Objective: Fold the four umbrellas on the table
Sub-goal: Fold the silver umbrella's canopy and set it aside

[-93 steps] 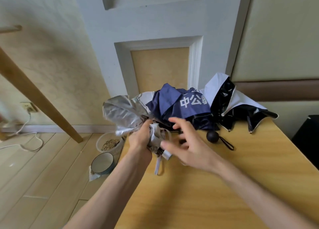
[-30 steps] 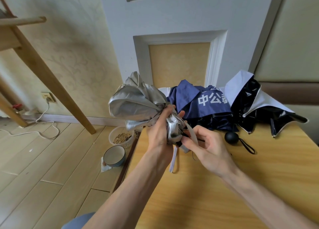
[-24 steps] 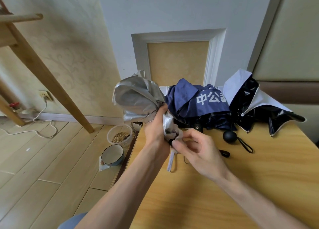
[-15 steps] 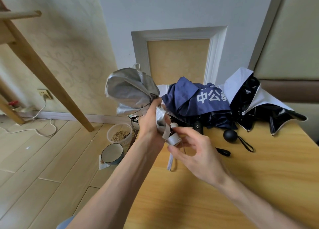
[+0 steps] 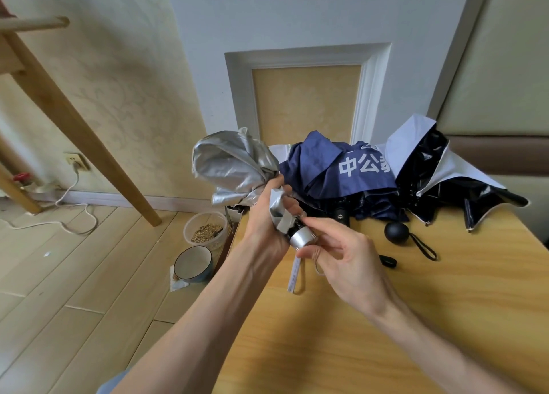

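My left hand grips the bunched canopy of a silver umbrella above the left edge of the wooden table. The umbrella's silver handle points toward me, and my right hand pinches it between thumb and fingers. A white strap hangs below the handle. Behind them on the table lie a navy umbrella with white lettering and, to its right, a black umbrella with a white outer side, both unfolded and crumpled. A black ball-shaped handle with a wrist loop lies in front of them.
On the wooden floor left of the table stand a plastic tub of grain and a blue-rimmed bowl. A slanted wooden beam crosses the left side. A white cable runs from a wall socket. The wall stands right behind the table.
My right hand has moved from the fabric and strap down to the silver handle, which has come into sight below my left hand. My left hand keeps its grip on the canopy.
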{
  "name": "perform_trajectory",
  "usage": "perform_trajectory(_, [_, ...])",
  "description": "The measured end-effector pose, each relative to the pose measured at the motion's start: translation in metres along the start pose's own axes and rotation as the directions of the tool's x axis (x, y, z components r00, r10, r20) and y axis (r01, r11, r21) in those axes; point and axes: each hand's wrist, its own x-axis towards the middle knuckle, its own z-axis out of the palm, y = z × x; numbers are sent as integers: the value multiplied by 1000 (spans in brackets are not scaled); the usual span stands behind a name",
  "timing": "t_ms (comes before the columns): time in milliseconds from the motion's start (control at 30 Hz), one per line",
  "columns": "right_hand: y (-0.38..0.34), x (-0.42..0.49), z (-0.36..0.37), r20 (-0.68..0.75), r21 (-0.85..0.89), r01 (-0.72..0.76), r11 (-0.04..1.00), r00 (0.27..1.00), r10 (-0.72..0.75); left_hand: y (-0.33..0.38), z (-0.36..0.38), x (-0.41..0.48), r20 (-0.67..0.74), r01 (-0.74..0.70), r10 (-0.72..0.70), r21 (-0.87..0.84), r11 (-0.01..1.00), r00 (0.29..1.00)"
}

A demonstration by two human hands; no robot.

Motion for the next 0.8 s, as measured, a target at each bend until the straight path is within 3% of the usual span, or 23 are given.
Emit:
perform_trajectory(100, [0, 4, -4, -18, -207, 156, 966, 986, -163, 2, -1, 4, -11, 0, -1, -13, 1000, 1000])
perform_trajectory(200, [-2, 8, -10, -42, -199, 174, 964, 982, -186, 5, -2, 5, -41, -8, 5, -54, 999, 999])
perform_trajectory(333, [-1, 6, -10, -46, -164, 123, 979, 990, -133, 0, -1, -1, -64, -23, 19, -75, 997, 998])
perform_trajectory(433, [3, 5, -11, -47, -156, 83, 984, 995, -92, -7, 0, -8, 9, 24, -23, -122, 992, 1000])
perform_trajectory(533, [4, 4, -12, -37, -126, 20, 992, 999, -25, -11, -1, -7, 6, 66, -66, -37, 997, 998])
perform_trajectory(667, [4, 3, -16, -7, -36, -65, 997, 998, 65, -14, -6, 3, -116, 61, -60, 4, 998, 992])
perform_trajectory(800, [-7, 9, -20, 85, -70, -87, 994, 992, 93, -15, -9, 5, -100, 37, -30, 75, 996, 995])
